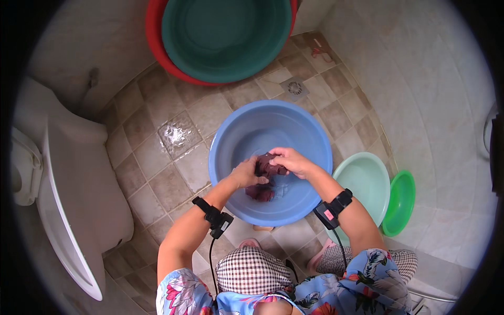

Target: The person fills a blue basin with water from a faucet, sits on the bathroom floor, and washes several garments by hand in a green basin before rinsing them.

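Cloth (269, 167) in the middle of a basin (310, 131), trailing toward the near rim; left hand (245, 172) curls fingers round it, right hand (294, 161) pinches its far part. Probably limp, water-heavy, slippery; best gripped by bunched folds.

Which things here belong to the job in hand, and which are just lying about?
In use:
maroon cloth, between left hand and right hand
blue basin beneath it

Apparently lying about:
pale green basin
bright green basin
dark green basin, nested in red basin
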The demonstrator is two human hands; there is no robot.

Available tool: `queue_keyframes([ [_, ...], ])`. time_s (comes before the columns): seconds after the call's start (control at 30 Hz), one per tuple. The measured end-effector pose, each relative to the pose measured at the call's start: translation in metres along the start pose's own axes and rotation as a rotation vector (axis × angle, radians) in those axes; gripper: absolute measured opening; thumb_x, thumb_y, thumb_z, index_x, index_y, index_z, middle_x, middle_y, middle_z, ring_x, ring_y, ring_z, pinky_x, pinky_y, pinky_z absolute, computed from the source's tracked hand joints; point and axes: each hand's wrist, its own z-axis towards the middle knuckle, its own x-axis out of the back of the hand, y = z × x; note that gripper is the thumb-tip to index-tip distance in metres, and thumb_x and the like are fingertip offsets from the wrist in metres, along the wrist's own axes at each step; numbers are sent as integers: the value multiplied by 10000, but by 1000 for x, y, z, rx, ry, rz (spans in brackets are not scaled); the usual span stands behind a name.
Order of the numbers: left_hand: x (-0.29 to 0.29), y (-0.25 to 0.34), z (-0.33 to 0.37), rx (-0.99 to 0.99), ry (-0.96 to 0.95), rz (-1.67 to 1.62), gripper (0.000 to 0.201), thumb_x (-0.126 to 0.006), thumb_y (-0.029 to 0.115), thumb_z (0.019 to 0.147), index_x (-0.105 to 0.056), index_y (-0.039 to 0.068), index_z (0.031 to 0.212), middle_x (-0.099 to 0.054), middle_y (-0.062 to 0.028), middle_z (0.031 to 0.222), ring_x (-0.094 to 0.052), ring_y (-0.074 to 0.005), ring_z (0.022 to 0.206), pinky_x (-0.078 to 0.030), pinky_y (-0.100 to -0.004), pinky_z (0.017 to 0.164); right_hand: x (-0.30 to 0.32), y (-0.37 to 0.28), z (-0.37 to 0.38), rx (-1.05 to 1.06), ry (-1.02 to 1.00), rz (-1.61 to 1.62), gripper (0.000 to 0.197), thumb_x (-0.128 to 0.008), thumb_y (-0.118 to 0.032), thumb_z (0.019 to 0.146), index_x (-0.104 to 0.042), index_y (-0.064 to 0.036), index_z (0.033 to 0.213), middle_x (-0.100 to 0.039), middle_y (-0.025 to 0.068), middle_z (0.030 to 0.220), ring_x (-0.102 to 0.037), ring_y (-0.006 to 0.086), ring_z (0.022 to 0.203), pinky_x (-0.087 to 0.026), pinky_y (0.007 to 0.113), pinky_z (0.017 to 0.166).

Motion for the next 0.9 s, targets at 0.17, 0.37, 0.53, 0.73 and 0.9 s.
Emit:
queue_keyframes([
  [0.17,21,-5,21,-105,139,-379,482,-652,-27,704,-526,33,1164,-623,-102,1028,-603,-180,948,-473,-293,847,8,-36,-19,158,26,130,327,-588,-154,788,-554,-67,1102,-582,-7,817,-510,50,640,-371,201,471],
  [0.37,31,-1,47,-14,399,-372,228,-565,-65,794,-627,-2,1003,-654,-42,896,-595,-107,819,-468,-237,741,74,35,14,321,493,-515,531,-618,-136,739,-481,-128,1251,-568,99,1085,-564,209,918,-469,343,706],
  [0.53,-5,-17,60,244,608,-539,423,-619,76,762,-548,32,1176,-598,-168,1113,-574,-227,1024,-463,-313,847,16,67,39,47,469,-972,847,-715,-250,691,-273,-258,1413,-50,148,1505,-108,419,1353,-217,632,1016],
  [0.73,-39,-28,59,522,880,-1047,474,-518,63,776,-434,27,1242,-539,-151,1114,-532,-300,1021,-456,-428,856,-20,77,41,274,249,-1387,730,-717,-259,684,-403,-177,1338,-200,113,1467,-197,360,1332,-265,626,990],
  [0.9,-39,-13,48,573,860,-1428,337,-470,175,852,-484,39,1160,-557,-118,1096,-559,-308,994,-441,-524,854,-28,81,51,107,737,-934,575,-687,-172,690,-481,-167,1227,-404,123,1261,-400,353,1171,-404,470,920],
])
